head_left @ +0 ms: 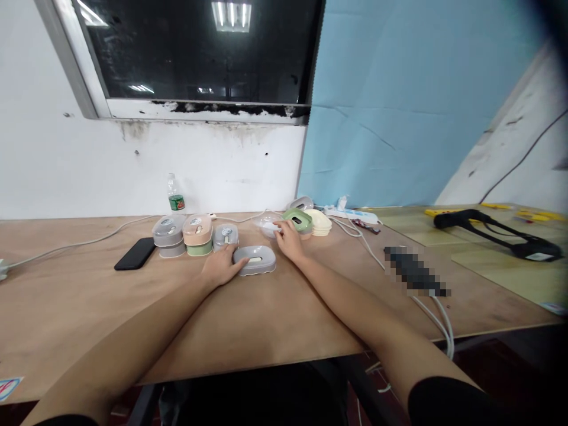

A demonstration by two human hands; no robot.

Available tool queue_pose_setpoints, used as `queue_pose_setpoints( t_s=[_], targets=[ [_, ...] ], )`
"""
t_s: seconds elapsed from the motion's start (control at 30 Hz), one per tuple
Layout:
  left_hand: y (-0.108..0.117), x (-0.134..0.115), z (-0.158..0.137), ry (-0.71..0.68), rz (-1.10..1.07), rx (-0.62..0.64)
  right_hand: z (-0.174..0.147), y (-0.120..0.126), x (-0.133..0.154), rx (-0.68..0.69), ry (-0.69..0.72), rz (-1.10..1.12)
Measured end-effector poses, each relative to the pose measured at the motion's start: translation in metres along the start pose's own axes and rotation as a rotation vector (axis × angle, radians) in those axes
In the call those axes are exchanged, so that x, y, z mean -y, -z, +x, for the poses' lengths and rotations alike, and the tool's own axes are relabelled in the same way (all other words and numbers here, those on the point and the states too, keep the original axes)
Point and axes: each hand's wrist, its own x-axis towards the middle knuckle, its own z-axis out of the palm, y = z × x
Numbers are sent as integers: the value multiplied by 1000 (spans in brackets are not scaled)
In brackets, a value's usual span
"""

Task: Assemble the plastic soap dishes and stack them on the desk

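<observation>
2 hands in view. L hand [220, 265]: thumb at L end of 1 grey tray [261, 255], front-center of table [239, 331]; firm grip or just resting, can't tell. R hand [289, 239]: fingertips at clear lids [267, 225] behind tray; pinch or light touch, can't tell; lid qty unclear.

Boxes L of tray: 1 grey stack [169, 236], 1 pink-over-green stack [197, 234], 1 small grey box [227, 232] w/ clear top, partly blocked by L hand. Behind R hand: 1 green tray [302, 221], 1 grey piece [302, 202] behind it, 1 pile of cream pcs [322, 222], several, exact no. unclear.

Around: 1 phone [135, 254], 1 bottle [175, 195] by wall, 1 power strip [352, 214], white cables, 1 pixelated dark item [415, 271] far R.
</observation>
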Motion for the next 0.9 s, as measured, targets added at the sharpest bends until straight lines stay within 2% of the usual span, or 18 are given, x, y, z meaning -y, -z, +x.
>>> queue_pose_setpoints(
  t_s=[0.17, 0.23, 0.33, 0.47, 0.67, 0.9],
  targets=[
    [0, 4, 2, 0, -96, -118, -6, 11, 15, -117, -33, 154],
    [1, 4, 1, -36, -98, -182, -11, 16, 21, -85, -35, 214],
    [0, 2, 0, -96, -101, -227, -18, 19, 29, 39, 8, 247],
    [1, 1, -2, -133, -150, -200, -21, 17, 39, 130, 34, 233],
    [7, -2, -2, -58, -95, -126, -17, 9, 39, 145, -92, 336],
    [7, -2, 0, 27, -3, -65, -11, 2, 32, 341, -190, 313]
  ],
)
